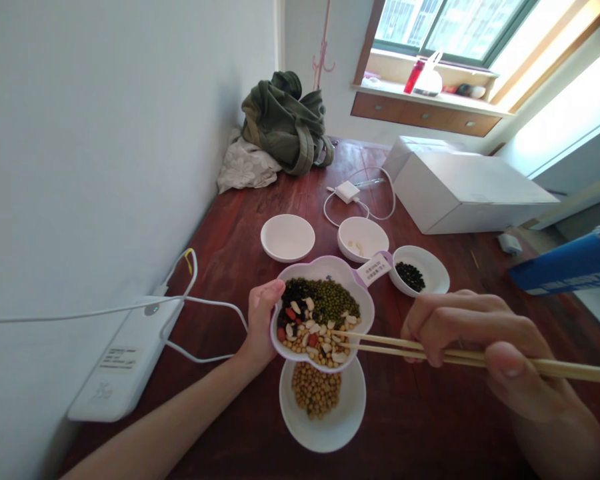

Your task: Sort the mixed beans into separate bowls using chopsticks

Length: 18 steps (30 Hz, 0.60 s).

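My left hand (263,319) grips the left rim of a flower-shaped bowl (330,265) with a purple edge, thumb on top. Green beans, black beans, peanuts and yellow soybeans lie mixed inside it. In my right hand (480,333) is a pair of wooden chopsticks (460,357), their tips among the peanuts. Partly under the held bowl sits a white bowl (323,437) of soybeans (316,393). Beyond it stand a plain white bowl (287,238), a white bowl (375,233) with a few pale pieces, and a white bowl (433,267) holding black beans (410,276).
A white power bank (125,367) with cables lies by the left wall. Farther back are a charger (347,192) with its cord, a green bag (280,120) on a pale cloth (247,167) and a white box (470,187). A blue box (570,263) is at the right.
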Available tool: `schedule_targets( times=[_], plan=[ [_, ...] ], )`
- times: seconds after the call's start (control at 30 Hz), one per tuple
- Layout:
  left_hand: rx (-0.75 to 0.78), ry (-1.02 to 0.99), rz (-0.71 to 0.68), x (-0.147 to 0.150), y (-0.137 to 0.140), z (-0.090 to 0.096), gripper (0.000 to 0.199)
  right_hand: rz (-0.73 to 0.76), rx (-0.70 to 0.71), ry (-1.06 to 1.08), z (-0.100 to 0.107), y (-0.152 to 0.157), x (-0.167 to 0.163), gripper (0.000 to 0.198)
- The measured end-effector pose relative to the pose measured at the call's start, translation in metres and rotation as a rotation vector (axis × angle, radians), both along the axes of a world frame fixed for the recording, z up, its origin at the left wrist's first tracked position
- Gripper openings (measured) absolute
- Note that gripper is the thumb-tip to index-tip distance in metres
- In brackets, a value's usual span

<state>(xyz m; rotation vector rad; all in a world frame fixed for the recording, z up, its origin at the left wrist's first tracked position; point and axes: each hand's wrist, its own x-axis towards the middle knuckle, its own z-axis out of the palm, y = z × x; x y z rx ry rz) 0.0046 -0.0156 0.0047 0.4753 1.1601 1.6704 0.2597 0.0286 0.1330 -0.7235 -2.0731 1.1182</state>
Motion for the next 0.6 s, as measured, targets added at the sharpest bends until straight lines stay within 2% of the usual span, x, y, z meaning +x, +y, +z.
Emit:
schedule_targets(
  times=[0.2,0.33,0.6],
  plan=[
    [0.008,-0.001,-0.025,-0.001,0.0,-0.001,0.06,0.298,0.031,0.078,-0.015,0.025,0.005,0.056],
    [0.004,-0.013,-0.009,-0.001,0.0,-0.005,0.058,0.291,0.024,0.119,-0.023,0.028,0.005,0.06],
    [0.006,-0.043,-0.009,0.0,0.001,-0.002,0.057,0.265,0.051,0.147,-0.024,0.027,0.006,0.062]
  ],
)
